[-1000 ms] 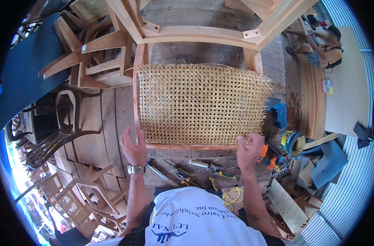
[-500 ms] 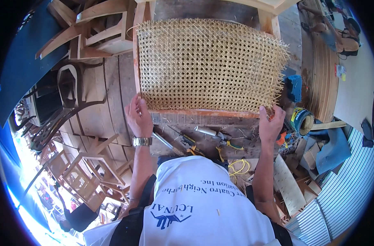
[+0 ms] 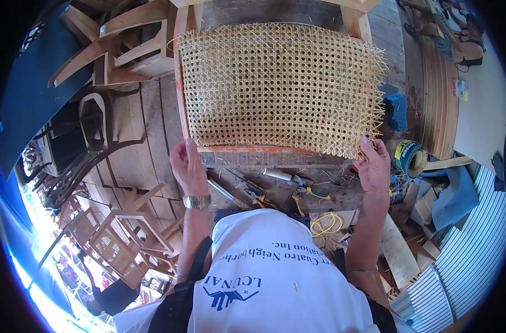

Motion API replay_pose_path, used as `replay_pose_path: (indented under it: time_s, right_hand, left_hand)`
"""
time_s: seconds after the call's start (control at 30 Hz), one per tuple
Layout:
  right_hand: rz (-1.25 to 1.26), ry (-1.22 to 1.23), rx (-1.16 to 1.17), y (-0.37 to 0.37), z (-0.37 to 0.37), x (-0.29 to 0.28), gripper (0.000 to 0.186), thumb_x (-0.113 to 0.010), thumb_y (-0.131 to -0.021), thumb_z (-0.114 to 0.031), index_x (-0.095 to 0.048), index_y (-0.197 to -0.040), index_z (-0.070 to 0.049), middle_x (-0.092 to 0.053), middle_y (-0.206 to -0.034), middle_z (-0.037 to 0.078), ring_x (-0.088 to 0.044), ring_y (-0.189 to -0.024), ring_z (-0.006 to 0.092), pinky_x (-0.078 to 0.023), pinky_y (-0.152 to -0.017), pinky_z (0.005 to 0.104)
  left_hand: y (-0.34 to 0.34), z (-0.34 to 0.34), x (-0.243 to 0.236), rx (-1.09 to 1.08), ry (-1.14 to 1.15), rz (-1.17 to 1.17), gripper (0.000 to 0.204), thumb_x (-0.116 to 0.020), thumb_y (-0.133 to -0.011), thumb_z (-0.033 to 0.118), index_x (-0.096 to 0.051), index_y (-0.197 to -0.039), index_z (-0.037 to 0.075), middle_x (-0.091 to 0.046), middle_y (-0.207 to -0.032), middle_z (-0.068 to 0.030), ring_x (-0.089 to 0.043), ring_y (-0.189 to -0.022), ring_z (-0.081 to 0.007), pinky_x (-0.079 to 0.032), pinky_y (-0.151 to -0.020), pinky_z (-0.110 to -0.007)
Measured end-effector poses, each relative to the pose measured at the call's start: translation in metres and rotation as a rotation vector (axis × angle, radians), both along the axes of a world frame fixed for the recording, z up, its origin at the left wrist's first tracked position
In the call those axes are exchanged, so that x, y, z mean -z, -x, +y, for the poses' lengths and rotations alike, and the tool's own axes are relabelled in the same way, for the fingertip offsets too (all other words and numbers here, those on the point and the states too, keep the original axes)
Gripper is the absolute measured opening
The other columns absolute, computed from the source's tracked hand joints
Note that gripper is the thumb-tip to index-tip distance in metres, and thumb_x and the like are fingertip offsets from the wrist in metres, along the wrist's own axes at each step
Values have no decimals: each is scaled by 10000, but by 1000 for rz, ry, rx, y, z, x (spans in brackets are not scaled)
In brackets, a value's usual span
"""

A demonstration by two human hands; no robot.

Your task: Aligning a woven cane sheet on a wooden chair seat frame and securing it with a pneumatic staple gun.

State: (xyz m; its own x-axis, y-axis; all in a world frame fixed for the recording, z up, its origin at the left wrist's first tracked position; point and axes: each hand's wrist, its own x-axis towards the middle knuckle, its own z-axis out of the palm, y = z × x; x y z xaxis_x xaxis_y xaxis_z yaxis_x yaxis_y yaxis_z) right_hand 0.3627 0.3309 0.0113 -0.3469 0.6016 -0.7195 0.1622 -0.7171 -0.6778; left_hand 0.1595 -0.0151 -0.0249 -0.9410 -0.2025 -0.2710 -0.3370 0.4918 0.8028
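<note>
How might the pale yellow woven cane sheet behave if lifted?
The pale yellow woven cane sheet is probably light for its size, being thin strands around open holes. Its close lattice suggests it may flex springily rather than flop. The loose strand ends along its right edge could snag or fray.

We are observing a straw-coloured sheet of woven cane webbing (image 3: pixel 281 91), its open mesh showing rows of small holes. It is lying broadside across a wooden frame (image 3: pixel 253 149), whose reddish-brown rails are showing along the left and near edges. We are noting cut strand ends bristling along the far and right edges. The near right corner is overhanging the near rail, hiding that end of the wood from us.
</note>
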Motion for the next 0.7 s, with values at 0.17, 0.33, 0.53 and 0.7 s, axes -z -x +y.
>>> replay_pose_path:
  time_s: [0.17,0.33,0.53,0.7]
  right_hand:
    - [104,106,10,5,7,-19,156,-715,-965,-94,-582,-909,-153,-692,-849,-21,-574,-595,42,-458,-542,240]
    - [214,176,30,9,11,-34,122,-672,-994,-97,-602,-904,-139,-695,-847,-15,-579,-600,45,-458,-537,240]
    - [246,139,-6,3,19,-26,99,-682,-986,-89,-616,-918,-120,-693,-843,1,-584,-607,54,-461,-538,238]
    - [-38,-101,-128,-9,15,16,180,-776,-917,-94,-597,-907,-115,-660,-796,-10,-568,-572,67,-452,-542,236]
  left_hand:
    - [-47,16,-25,-223,-1118,-866,521,-611,-995,537,-618,-1145,38,-694,-1179,-177,-673,-1053,-265,-533,-885,-380]
    - [-65,35,-10,-205,-1314,-1019,735,-638,-908,671,-547,-1253,28,-577,-1394,-148,-552,-1276,-315,-444,-1071,-458]
    - [-48,19,1,-515,-1486,-667,628,-765,-842,594,-571,-1159,86,-660,-1154,-69,-648,-1069,-276,-505,-990,-468]
    - [-19,-10,7,-346,-1308,-443,428,-726,-929,481,-618,-1107,108,-711,-1040,-38,-676,-915,-229,-551,-876,-401]
